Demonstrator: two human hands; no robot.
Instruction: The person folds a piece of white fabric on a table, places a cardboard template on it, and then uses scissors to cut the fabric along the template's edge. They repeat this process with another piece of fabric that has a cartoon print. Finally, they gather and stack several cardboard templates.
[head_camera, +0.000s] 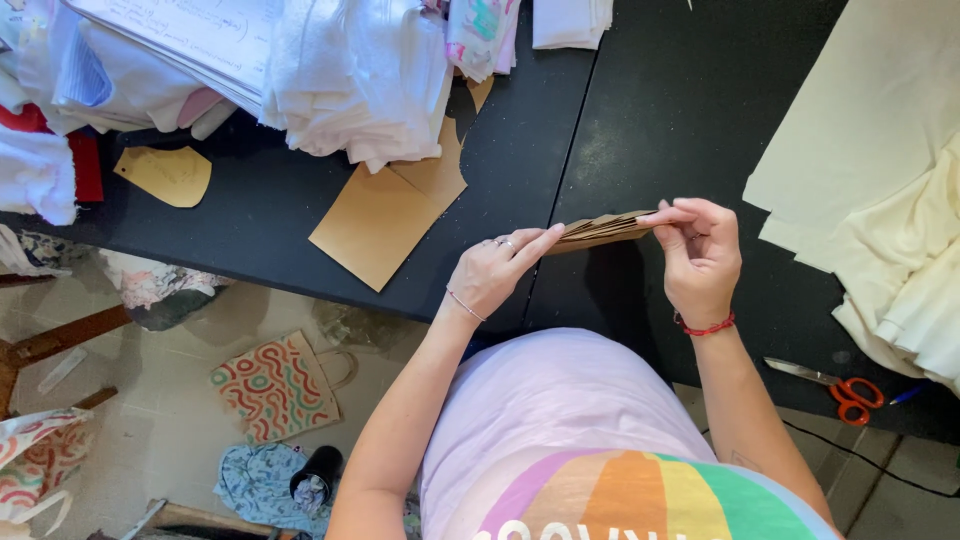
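both hands pinch a thin stack of brown paper pattern pieces (603, 230) edge-on above the black table (640, 110): left hand (492, 272) at one end, right hand (700, 255) at the other.

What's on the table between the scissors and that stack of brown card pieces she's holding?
Only her right hand and forearm; otherwise bare black table separates the scissors from the card stack, in the head view.

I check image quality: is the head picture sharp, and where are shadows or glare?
Head view: sharp on both hands and the brown card stack; the stack's soft shadow falls on the black table; faint sheen there; white fabric pile nearly overexposed.
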